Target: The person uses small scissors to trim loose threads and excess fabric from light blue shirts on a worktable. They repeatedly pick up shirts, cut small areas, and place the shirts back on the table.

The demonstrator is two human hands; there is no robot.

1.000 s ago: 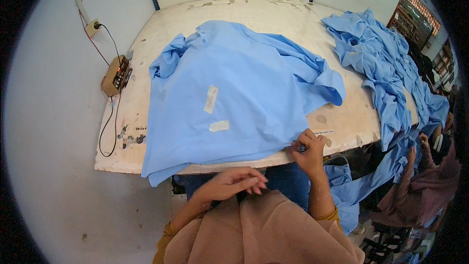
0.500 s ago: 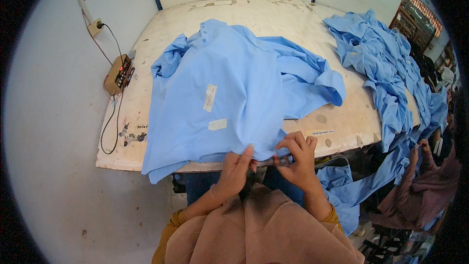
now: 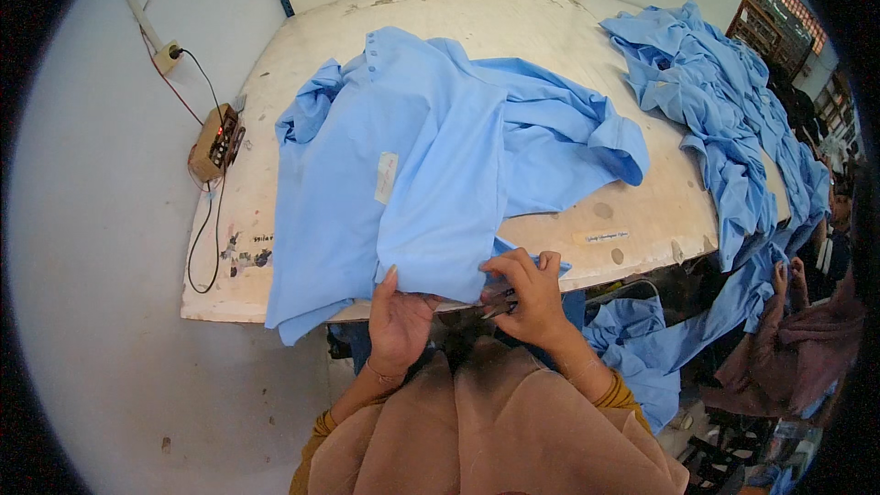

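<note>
A light blue shirt [image 3: 339, 192] lies spread over the table, its buttoned placket at the far end and its hem by my body. My left hand [image 3: 401, 321] pinches the hem, thumb on top and fingers underneath. At the hem's right part, my right hand [image 3: 530, 298] has thumb and forefinger closed at the cloth. Small dark metal thread snips [image 3: 500, 308] show in that same hand, partly hidden by the fingers. A pale label strip [image 3: 386, 177] lies on the shirt, beside a fold of raised cloth.
More blue garments [image 3: 701, 101] are heaped on the table's right side and hang over its edge. Beyond them, another person's hands [image 3: 788, 275] hold blue cloth. A brown box with cables [image 3: 214, 142] sits at the table's left edge, near a wall socket [image 3: 168, 58].
Both hands have shifted left along the hem. The shirt's right part is now folded over toward the left, covering the lower label strip.
</note>
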